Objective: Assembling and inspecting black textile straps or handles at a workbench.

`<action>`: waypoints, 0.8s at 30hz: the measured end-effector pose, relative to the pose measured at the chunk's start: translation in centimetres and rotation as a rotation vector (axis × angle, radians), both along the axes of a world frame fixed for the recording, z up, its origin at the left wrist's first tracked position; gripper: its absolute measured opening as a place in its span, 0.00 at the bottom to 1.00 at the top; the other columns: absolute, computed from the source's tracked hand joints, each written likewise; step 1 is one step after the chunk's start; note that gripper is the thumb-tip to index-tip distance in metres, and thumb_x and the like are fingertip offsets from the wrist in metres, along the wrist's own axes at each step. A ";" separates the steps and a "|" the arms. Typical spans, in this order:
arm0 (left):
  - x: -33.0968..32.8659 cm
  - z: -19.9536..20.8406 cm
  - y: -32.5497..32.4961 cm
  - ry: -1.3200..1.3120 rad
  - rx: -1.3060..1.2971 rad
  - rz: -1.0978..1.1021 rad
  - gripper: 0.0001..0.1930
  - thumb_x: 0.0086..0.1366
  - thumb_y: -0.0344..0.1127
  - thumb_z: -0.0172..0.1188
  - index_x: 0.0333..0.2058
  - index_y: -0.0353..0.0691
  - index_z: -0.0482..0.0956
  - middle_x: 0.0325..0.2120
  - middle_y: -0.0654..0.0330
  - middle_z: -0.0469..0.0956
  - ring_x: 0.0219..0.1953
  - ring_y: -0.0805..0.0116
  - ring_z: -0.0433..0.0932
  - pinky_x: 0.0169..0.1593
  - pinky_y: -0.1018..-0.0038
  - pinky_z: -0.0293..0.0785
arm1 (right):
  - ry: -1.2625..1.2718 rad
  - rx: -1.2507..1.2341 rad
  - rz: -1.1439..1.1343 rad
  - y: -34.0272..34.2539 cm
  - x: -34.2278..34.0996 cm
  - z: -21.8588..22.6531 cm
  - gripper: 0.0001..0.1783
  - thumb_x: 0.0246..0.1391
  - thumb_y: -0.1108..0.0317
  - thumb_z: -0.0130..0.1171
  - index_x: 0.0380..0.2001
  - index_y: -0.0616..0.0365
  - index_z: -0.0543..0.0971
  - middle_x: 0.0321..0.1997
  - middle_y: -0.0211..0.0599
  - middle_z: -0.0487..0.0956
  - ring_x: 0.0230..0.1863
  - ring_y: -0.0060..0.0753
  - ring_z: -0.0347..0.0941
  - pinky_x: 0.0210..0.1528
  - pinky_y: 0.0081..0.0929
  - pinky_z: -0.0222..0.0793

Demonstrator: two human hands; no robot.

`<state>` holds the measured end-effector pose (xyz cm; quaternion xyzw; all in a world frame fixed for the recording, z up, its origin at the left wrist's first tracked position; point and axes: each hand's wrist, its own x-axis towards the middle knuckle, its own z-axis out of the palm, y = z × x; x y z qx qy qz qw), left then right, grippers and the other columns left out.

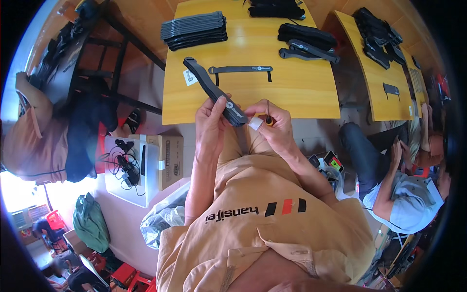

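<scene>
In the head view, taking twelve o'clock as straight ahead of the person, a slim bundle of flat dark-grey straps (pixel 211 86) hangs above the near table edge, its long axis running from between ten and eleven to between four and five o'clock. The left hand (pixel 210 117) is nearer: its thumb presses on top and its fingers curl beneath, pinching the bundle toward its near end. The right hand (pixel 273 124) sits just beside that end, so the bundle lies at nine o'clock from its fingertips; whether they touch it I cannot tell. Its fingers curl around an orange-and-dark tool-like object (pixel 269 120); a small white strip (pixel 255 123) shows at the thumb, between this hand and the bundle.

On the yellow wood-grain table (pixel 301 95), a single grey strap with two black tabs (pixel 241 69) lies at twelve o'clock, a white printed label (pixel 189 77) at ten, a neat grey strap stack (pixel 194 29) at eleven and a looser black strap pile (pixel 307 35) at one.
</scene>
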<state>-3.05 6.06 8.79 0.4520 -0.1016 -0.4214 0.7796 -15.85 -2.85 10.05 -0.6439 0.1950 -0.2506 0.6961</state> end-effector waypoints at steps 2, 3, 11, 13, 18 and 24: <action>-0.3 0.2 0.2 0.022 -0.034 -0.021 0.12 0.62 0.36 0.50 0.36 0.31 0.70 0.25 0.55 0.76 0.26 0.71 0.77 0.30 0.78 0.76 | -0.032 -0.012 0.023 0.1 -0.1 0.1 0.14 0.45 0.76 0.55 0.39 0.61 0.75 0.26 0.29 0.68 0.28 0.17 0.63 0.31 0.13 0.58; -0.5 0.6 0.2 0.036 -0.049 -0.013 0.12 0.62 0.37 0.50 0.35 0.32 0.70 0.25 0.55 0.76 0.26 0.71 0.77 0.31 0.78 0.76 | -0.029 -0.012 0.024 0.1 -0.2 0.4 0.14 0.45 0.76 0.55 0.39 0.61 0.75 0.26 0.29 0.68 0.28 0.17 0.63 0.31 0.13 0.58; -0.4 1.6 0.5 0.067 -0.084 0.105 0.09 0.61 0.34 0.52 0.33 0.33 0.68 0.26 0.50 0.77 0.26 0.67 0.79 0.28 0.78 0.79 | 0.014 -0.383 -0.002 0.7 -1.1 1.3 0.20 0.53 0.71 0.45 0.50 0.59 0.69 0.21 0.29 0.69 0.19 0.18 0.64 0.23 0.15 0.60; -0.4 1.6 0.7 0.065 -0.111 0.110 0.09 0.61 0.34 0.52 0.33 0.33 0.68 0.25 0.50 0.77 0.26 0.67 0.79 0.29 0.76 0.79 | 0.012 -0.471 0.003 0.9 -1.2 2.0 0.21 0.51 0.74 0.46 0.50 0.58 0.69 0.21 0.32 0.70 0.20 0.21 0.65 0.24 0.17 0.62; -0.6 1.6 0.7 0.079 -0.127 0.134 0.09 0.60 0.33 0.52 0.34 0.33 0.68 0.24 0.50 0.77 0.27 0.66 0.79 0.30 0.75 0.79 | 0.014 -0.656 0.001 0.9 -1.4 2.1 0.26 0.45 0.83 0.46 0.51 0.56 0.69 0.27 0.38 0.75 0.20 0.25 0.68 0.26 0.19 0.65; -0.5 1.6 0.7 0.050 -0.130 0.129 0.09 0.60 0.33 0.53 0.33 0.32 0.68 0.24 0.51 0.77 0.27 0.67 0.79 0.29 0.75 0.79 | 0.059 -0.600 0.027 0.8 -1.6 2.3 0.28 0.44 0.85 0.45 0.51 0.55 0.69 0.38 0.41 0.77 0.21 0.25 0.69 0.27 0.19 0.68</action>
